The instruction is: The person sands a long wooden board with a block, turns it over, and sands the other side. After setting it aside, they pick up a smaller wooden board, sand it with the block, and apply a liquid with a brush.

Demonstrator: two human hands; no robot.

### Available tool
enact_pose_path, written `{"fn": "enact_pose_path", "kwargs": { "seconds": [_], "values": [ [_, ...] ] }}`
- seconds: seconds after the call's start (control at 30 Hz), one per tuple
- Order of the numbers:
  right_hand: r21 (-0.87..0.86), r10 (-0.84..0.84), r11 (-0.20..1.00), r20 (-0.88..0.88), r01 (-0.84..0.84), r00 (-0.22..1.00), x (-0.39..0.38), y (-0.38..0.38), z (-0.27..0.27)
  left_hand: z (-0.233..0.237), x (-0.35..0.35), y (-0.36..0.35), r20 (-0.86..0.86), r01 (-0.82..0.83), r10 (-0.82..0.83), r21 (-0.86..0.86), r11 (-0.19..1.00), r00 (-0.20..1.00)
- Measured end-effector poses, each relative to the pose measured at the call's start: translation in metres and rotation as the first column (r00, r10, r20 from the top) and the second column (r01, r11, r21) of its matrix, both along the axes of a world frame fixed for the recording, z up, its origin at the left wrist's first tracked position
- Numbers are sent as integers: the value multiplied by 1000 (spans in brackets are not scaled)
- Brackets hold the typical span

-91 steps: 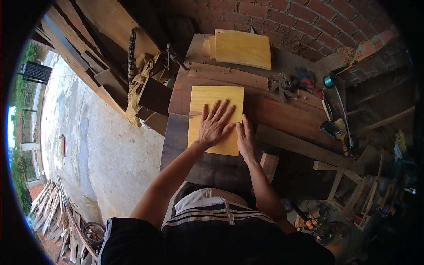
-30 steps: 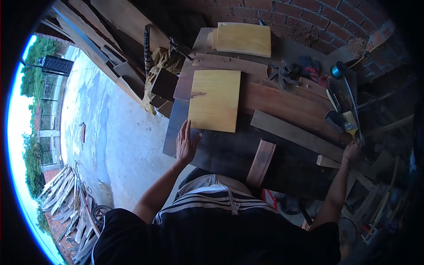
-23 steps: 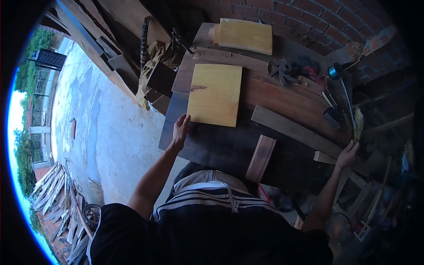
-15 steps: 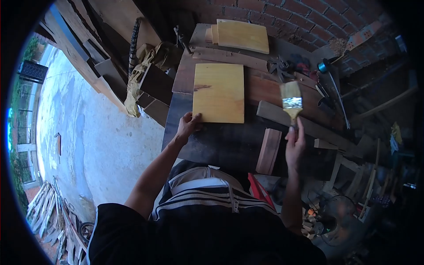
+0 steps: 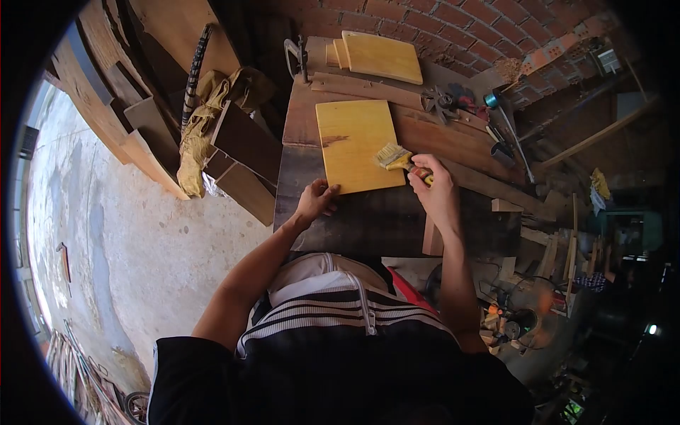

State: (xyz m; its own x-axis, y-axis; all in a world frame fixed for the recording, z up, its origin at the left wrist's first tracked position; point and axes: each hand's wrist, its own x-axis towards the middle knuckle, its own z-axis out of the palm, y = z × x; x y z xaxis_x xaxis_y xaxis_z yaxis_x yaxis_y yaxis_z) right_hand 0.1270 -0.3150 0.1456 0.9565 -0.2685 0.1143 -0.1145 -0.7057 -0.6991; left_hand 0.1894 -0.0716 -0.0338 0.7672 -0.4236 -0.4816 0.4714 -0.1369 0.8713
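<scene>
A flat yellow wooden board (image 5: 358, 145) with a dark knot mark lies on the dark workbench (image 5: 294, 170). At its lower left corner, my left hand (image 5: 316, 200) pinches the edge between thumb and fingers. My right hand (image 5: 435, 188) is wrapped round the handle of a paintbrush (image 5: 394, 157). The brush tilts to the left, its bristles at the right part of the board. Whether the bristles press on the surface is hard to tell.
More yellow boards (image 5: 382, 57) are stacked at the bench's back. Metal tools (image 5: 439, 105) and a blue-green roll (image 5: 491, 100) lie at the back right. A long plank (image 5: 482, 183) runs right of the brush. Dark panels (image 5: 248, 145) lean left of the bench.
My right hand has brought the brush left and turned it from upright to tilted over the board. The board has rotated slightly, with my left hand still at its corner. The view has shifted.
</scene>
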Motion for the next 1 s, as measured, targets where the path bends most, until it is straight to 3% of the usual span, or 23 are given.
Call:
{"fn": "enact_pose_path", "kwargs": {
  "seconds": [0.03, 0.1, 0.13, 0.2, 0.23, 0.3, 0.37, 0.4, 0.43, 0.5, 0.57, 0.6, 0.73, 0.83, 0.93, 0.97, 1.0],
  "values": [
    [-5, 4, 1000, -2, -4, 1000, 8, 4, 8, -1, 2, 2, -2, -4, 4, -5, 1000, 1000],
    [180, 231, 964, -188, -198, 955, 21, 12, 19, -4, 4, 5, -7, 61, -62, -48, 997, 998],
    [178, 229, 964, -197, -195, 953, 29, 14, 14, -6, 4, 7, -16, 62, -63, -52, 997, 998],
    [536, 458, 745, 21, -397, 889, 47, 16, -1, -3, 6, 6, -30, 70, -72, -62, 996, 997],
    [534, 450, 752, 14, -387, 893, 55, 16, -7, -1, 8, 6, -35, 79, -82, -69, 994, 996],
    [480, 373, 847, -232, -227, 899, 68, 23, -11, 2, 10, 9, -45, 113, -116, -69, 991, 992],
    [394, 289, 903, -257, -173, 922, 74, 27, -22, 4, 11, 10, -78, 131, -137, -72, 989, 988],
    [72, 297, 953, -28, -295, 954, 79, 24, -35, 4, 13, 11, -101, 143, -151, -77, 987, 983],
    [-274, 367, 911, 190, -310, 911, 85, 19, -47, 3, 15, 12, -106, 139, -146, -76, 987, 984],
    [-163, 335, 937, 164, -309, 928, 92, 11, -52, 1, 17, 17, -145, 172, -198, -174, 970, 969],
    [-44, 118, 992, 89, -115, 989, 90, 8, -55, 0, 19, 22, -176, 168, -208, -218, 961, 962],
    [2, 97, 995, 117, -98, 988, 89, 10, -56, 0, 20, 21, -199, 161, -218, -267, 950, 955],
    [-108, 147, 985, 163, -131, 976, 69, 54, -62, -9, 27, 24, -253, 164, -260, -344, 925, 932],
    [92, 225, 963, 227, -251, 947, 53, 96, -59, -13, 30, 27, -318, 124, -257, -384, 915, 913],
    [193, 195, 953, 197, -233, 961, 41, 80, -73, -12, 30, 30, -330, 125, -288, -437, 891, 899],
    [446, 109, 890, -13, -92, 994, 35, 59, -85, -11, 29, 30, -318, 121, -278, -436, 892, 906],
    [491, 70, 871, -132, 3, 989, 29, 36, -78, -11, 28, 30, -306, 116, -267, -435, 893, 914]
  ]
}}
